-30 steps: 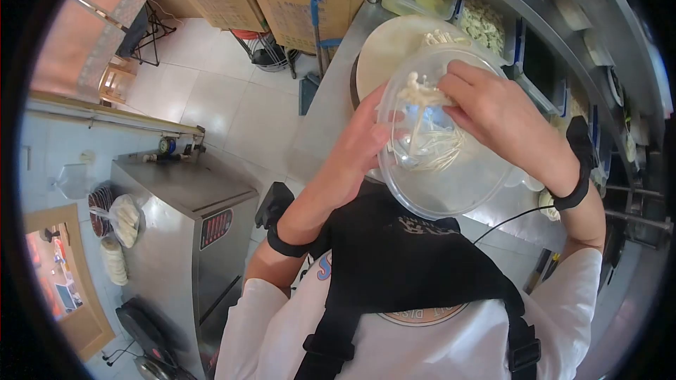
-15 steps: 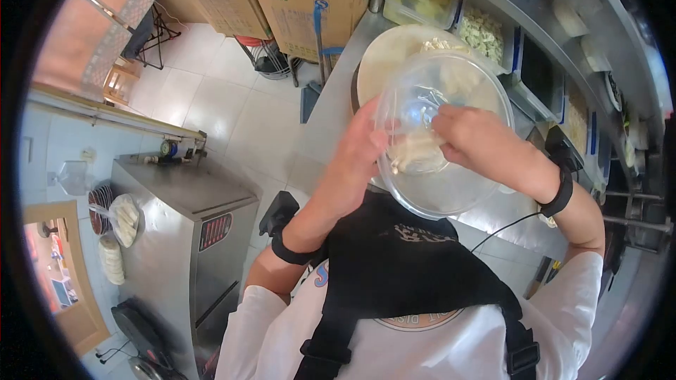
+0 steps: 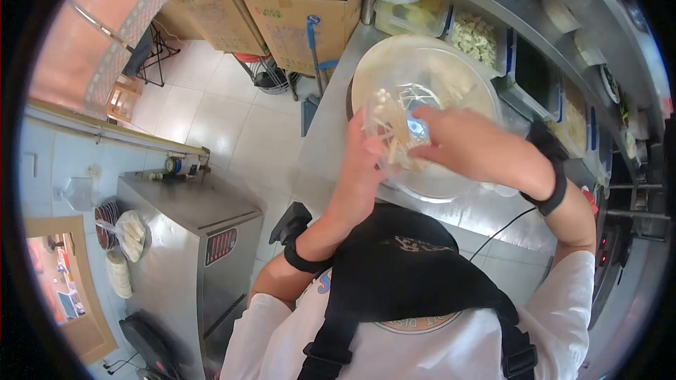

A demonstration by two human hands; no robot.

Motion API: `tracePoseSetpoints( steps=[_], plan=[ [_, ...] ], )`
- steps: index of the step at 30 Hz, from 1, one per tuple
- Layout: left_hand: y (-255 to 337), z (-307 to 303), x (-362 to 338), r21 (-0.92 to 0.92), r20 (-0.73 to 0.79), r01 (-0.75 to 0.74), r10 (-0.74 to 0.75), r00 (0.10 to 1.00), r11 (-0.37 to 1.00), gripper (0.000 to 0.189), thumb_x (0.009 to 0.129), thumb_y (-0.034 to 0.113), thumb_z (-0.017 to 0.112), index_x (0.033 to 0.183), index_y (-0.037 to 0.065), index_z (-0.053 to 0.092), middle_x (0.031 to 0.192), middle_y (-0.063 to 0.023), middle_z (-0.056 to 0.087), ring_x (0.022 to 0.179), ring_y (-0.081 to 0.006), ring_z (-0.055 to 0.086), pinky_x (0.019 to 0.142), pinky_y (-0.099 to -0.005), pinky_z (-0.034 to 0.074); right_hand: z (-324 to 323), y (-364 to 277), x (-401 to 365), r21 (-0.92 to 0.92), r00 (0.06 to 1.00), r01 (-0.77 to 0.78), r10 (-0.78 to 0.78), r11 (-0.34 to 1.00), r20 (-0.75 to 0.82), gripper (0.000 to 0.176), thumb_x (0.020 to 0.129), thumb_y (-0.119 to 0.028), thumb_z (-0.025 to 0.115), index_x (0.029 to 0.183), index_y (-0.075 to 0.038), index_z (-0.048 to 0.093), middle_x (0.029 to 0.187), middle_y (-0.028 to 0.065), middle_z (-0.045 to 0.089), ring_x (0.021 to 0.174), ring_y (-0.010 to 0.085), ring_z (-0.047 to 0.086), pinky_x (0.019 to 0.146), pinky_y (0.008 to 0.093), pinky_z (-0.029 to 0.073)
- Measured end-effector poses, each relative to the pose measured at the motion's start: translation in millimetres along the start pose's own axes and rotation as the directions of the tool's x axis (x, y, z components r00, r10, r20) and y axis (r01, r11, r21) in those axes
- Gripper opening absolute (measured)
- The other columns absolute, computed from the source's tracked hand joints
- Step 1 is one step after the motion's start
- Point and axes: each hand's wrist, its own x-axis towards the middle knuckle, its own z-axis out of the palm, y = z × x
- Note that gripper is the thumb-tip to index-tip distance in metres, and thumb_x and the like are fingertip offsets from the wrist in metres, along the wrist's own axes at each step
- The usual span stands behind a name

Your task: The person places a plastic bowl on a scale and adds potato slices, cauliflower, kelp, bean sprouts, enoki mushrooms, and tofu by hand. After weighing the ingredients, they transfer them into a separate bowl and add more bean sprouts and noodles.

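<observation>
A clear plastic bowl point(image 3: 438, 193) is held over a round, pale board point(image 3: 372, 63) on the steel counter. Long, thin pale strands with small round tips point(image 3: 396, 125) lie at the bowl's left side. My left hand point(image 3: 360, 163) is closed on that side of the bowl, its fingers partly seen through the plastic. From the right, my right hand point(image 3: 473, 146) reaches in over the bowl, fingers curled beside the strands. Motion blur hides what its fingertips hold.
Tubs of chopped pale food point(image 3: 473, 41) and dark food point(image 3: 539, 70) line the counter's back right under a steel shelf point(image 3: 563, 17). Cardboard boxes point(image 3: 299, 28) stand beyond the counter. A steel cabinet point(image 3: 165, 239) is at left.
The bowl has tilted, and the strands now show at its left side. My right hand has shifted slightly left and down. The view has shifted a little.
</observation>
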Motion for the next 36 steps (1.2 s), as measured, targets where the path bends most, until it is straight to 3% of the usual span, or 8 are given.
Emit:
tracePoseSetpoints(
  steps=[4, 7, 12, 21, 23, 25, 29, 36],
  plan=[
    [6, -11, 15, -0.176, 0.002, -0.004, 0.004, 1.000, 0.984, 0.068, 0.088, 0.046, 0.044, 0.139, 0.016, 0.011, 0.130, -0.0097, 0.034, 0.122, -0.0252, 0.033, 0.096, -0.0462, 0.034, -44, 5, -23, 0.069, 0.983, 0.158, -0.150, 0.985, -0.109, 0.022, 0.074, -0.021, 0.063, 0.087, -0.005, 0.057, 0.082, 0.0121, 0.058, 0.078, 0.0328, 0.057, 0.068, 0.0394, 0.046],
    [15, -4, 38, -0.176, 0.038, -0.025, 0.032, 0.999, 0.984, 0.069, 0.088, 0.049, 0.043, 0.140, 0.016, 0.011, 0.136, -0.0115, 0.028, 0.125, -0.0282, 0.030, 0.097, -0.0499, 0.032, -43, 1, -28, -0.183, 0.954, 0.153, -0.193, 0.971, -0.230, 0.020, 0.073, -0.020, 0.063, 0.084, -0.005, 0.057, 0.077, 0.0110, 0.055, 0.075, 0.0297, 0.058, 0.064, 0.0377, 0.047],
    [30, 16, 66, 0.044, -0.224, -0.074, 0.082, 0.971, 0.996, 0.071, 0.089, 0.057, 0.028, 0.140, 0.010, 0.016, 0.141, -0.0159, 0.024, 0.128, -0.0294, 0.027, 0.102, -0.0450, 0.024, -69, 69, 9, -0.236, 0.858, -0.023, -0.102, 0.972, -0.504, 0.015, 0.073, -0.021, 0.063, 0.075, -0.008, 0.057, 0.072, 0.0090, 0.054, 0.070, 0.0292, 0.057, 0.057, 0.0383, 0.045],
    [-30, -26, 21, 0.227, -0.410, 0.183, -0.077, 0.909, 0.957, 0.036, 0.087, 0.026, 0.049, 0.116, 0.005, 0.046, 0.110, -0.0081, 0.055, 0.104, -0.0198, 0.051, 0.088, -0.0358, 0.036, -128, 247, 145, -0.198, 0.576, -0.328, 0.029, 0.924, -0.817, 0.009, 0.076, -0.011, 0.057, 0.080, -0.004, 0.059, 0.083, 0.0155, 0.058, 0.080, 0.0336, 0.057, 0.066, 0.0417, 0.047],
    [-45, -42, 8, 0.198, -0.476, 0.319, -0.193, 0.858, 0.927, 0.035, 0.087, 0.027, 0.049, 0.114, 0.007, 0.048, 0.109, -0.0079, 0.055, 0.102, -0.0190, 0.052, 0.088, -0.0361, 0.037, -123, 266, 149, -0.251, 0.302, -0.201, -0.184, 0.947, -0.936, 0.013, 0.074, -0.002, 0.054, 0.085, -0.002, 0.060, 0.087, 0.0167, 0.056, 0.086, 0.0338, 0.056, 0.071, 0.0404, 0.047],
    [-70, -62, -1, 0.184, -0.454, 0.286, -0.176, 0.873, 0.940, 0.034, 0.087, 0.030, 0.048, 0.113, 0.007, 0.050, 0.109, -0.0065, 0.056, 0.102, -0.0176, 0.052, 0.087, -0.0341, 0.038, -121, 259, 111, -0.245, 0.375, 0.004, -0.229, 0.970, -0.899, 0.017, 0.073, 0.000, 0.054, 0.089, -0.002, 0.060, 0.087, 0.0164, 0.055, 0.087, 0.0348, 0.053, 0.072, 0.0394, 0.046],
    [-64, -39, 7, 0.181, -0.480, 0.365, -0.242, 0.843, 0.913, 0.031, 0.089, 0.026, 0.046, 0.112, 0.007, 0.051, 0.108, -0.0043, 0.057, 0.102, -0.0144, 0.052, 0.088, -0.0306, 0.037, -45, 242, -9, 0.273, 0.706, 0.031, 0.172, 0.962, -0.687, 0.014, 0.075, -0.004, 0.059, 0.088, -0.002, 0.059, 0.078, 0.0110, 0.052, 0.073, 0.0245, 0.053, 0.065, 0.0286, 0.043],
    [-70, -1, 71, 0.283, -0.296, 0.345, -0.260, 0.919, 0.895, 0.042, 0.090, 0.031, 0.046, 0.124, 0.008, 0.039, 0.107, -0.0097, 0.056, 0.094, -0.0157, 0.053, 0.083, -0.0298, 0.039, 147, 190, -148, 0.829, 0.541, -0.214, 0.769, 0.516, -0.339, 0.007, 0.080, -0.003, 0.058, 0.087, -0.004, 0.059, 0.077, 0.0009, 0.055, 0.069, 0.0078, 0.048, 0.062, 0.0223, 0.041]
  ],
)
